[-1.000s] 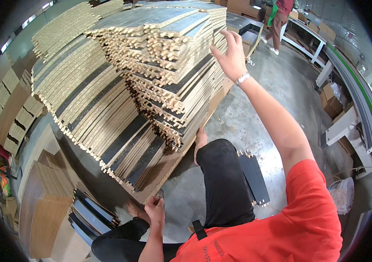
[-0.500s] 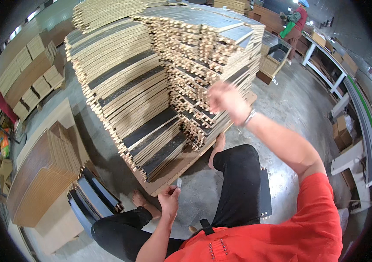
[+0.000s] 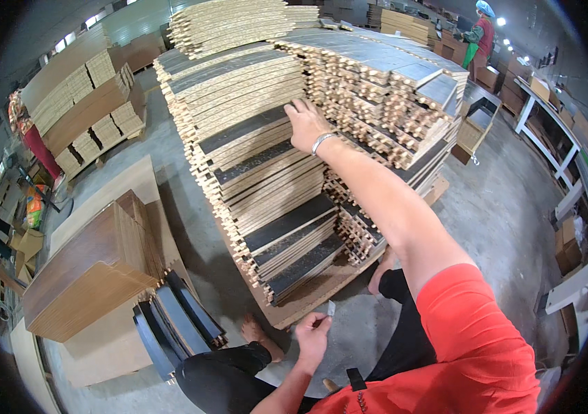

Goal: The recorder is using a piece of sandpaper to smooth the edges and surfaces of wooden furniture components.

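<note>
Wide floor (image 3: 501,228) around edges of stacked boards (image 3: 266,190)

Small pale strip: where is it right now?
In the head view, the small pale strip is low and slightly right of centre, pinched in the left hand, appearing just right of the near corner of the brown base board.

Small lamps (image 3: 501,21) glare at upper right, the grey floor (image 3: 494,200) shines softly, and fisheye edges curve into black.
</note>
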A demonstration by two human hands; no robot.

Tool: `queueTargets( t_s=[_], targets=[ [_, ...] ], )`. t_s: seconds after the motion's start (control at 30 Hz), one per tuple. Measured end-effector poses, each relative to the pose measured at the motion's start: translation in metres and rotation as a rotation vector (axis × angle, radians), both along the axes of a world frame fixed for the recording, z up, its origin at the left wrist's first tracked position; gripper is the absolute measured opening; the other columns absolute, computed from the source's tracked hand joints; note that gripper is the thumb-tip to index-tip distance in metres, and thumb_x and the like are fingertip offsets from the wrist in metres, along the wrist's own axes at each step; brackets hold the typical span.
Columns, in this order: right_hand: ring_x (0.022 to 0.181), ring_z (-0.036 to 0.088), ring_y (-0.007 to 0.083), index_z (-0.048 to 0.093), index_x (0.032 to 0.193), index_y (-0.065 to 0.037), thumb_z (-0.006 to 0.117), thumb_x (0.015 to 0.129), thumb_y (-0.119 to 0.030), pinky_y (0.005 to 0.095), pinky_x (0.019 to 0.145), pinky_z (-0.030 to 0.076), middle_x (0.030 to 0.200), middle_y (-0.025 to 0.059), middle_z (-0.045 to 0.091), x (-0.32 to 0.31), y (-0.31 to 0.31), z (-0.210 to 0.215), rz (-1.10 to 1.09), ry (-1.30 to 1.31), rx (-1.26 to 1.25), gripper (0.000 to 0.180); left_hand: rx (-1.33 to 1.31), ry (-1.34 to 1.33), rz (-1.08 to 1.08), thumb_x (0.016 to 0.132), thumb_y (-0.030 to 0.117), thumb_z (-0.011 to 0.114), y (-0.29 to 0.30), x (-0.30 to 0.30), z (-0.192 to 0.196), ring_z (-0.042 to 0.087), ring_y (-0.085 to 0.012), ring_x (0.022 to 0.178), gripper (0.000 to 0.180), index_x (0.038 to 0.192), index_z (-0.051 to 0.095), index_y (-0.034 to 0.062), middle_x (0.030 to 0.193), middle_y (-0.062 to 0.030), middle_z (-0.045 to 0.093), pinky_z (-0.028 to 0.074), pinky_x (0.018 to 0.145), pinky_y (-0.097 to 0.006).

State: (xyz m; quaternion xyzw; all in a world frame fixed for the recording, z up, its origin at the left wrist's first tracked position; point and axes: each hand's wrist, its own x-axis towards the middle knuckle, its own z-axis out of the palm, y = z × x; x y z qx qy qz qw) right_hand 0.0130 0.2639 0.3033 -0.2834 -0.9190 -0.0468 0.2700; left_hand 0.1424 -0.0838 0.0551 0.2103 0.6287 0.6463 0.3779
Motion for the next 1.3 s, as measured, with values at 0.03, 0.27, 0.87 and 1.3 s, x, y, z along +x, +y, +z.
queueTargets(
  t_s=[0.03, 0.27, 0.87, 1.3],
  targets=[
    [0.133, 0.031, 0.0343, 0.046, 0.13, -0.003, 0.054, 0.078, -0.007, 0.0445, 0.11, 0.027, 0.137, 0.0161, 0.041, -0.006, 0.002, 0.002, -0.011, -0.03, -0.025, 0.053, 0.009, -0.038, 0.03, 0.081, 0.002, 0.066, 0.0, 0.0, 0.004, 0.047, -0.0042, 0.058, 0.003, 0.082, 0.065, -0.0009, 0.064, 0.0033, 0.056, 0.04, 0.052, -0.022],
    [0.128, 0.034, 0.0306, 0.044, 0.138, -0.021, 0.059, 0.075, -0.012, 0.0415, 0.109, 0.028, 0.133, 0.0124, 0.041, -0.013, 0.019, 0.021, -0.126, -0.262, -0.082, 0.065, -0.033, -0.06, -0.051, 0.082, 0.003, 0.067, 0.009, -0.001, 0.019, 0.05, -0.0044, 0.062, 0.005, 0.085, 0.066, -0.0011, 0.068, 0.0018, 0.06, 0.041, 0.056, -0.022],
    [0.091, 0.063, 0.0344, 0.058, 0.106, -0.003, 0.08, 0.062, -0.033, 0.038, 0.079, 0.048, 0.09, 0.0218, 0.065, 0.199, -0.106, -0.039, 0.005, -0.205, -0.728, 0.057, -0.032, -0.071, 0.156, 0.08, 0.001, 0.063, 0.001, -0.036, 0.025, 0.047, -0.0075, 0.067, 0.005, 0.075, 0.061, 0.0026, 0.071, 0.0031, 0.055, 0.039, 0.061, -0.024],
    [0.058, 0.058, 0.0109, 0.064, 0.09, 0.003, 0.081, 0.065, -0.017, 0.0266, 0.051, 0.045, 0.068, 0.0055, 0.062, 0.253, -0.221, -0.176, -0.148, 0.096, -1.439, 0.036, 0.063, -0.056, 0.465, 0.083, -0.001, 0.065, -0.012, -0.066, 0.01, 0.049, -0.0064, 0.066, 0.001, 0.084, 0.065, -0.0006, 0.075, 0.0021, 0.059, 0.036, 0.06, -0.022]
  ],
)
